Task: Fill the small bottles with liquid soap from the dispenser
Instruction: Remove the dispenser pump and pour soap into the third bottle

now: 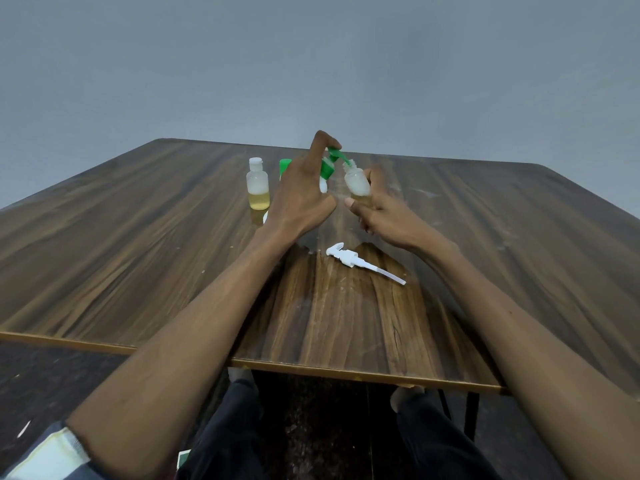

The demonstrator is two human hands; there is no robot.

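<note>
My left hand [299, 192] grips the soap dispenser, whose green pump head [333, 161] shows past my fingers; my forefinger presses on its top. Its nozzle points into the open neck of a small translucent bottle [356, 181], tilted toward the pump and held by my right hand [377, 211] around its lower part. A little yellow soap shows at that bottle's bottom. Another small bottle [258, 184] stands capped at the left, about a third full of yellow soap. A green cap [284, 165] peeks out behind my left hand.
A loose white pump with its dip tube [360, 262] lies on the wooden table [138, 237] near my right wrist. A small white object [265, 217] sits beside my left wrist. The table's front edge runs above my knees.
</note>
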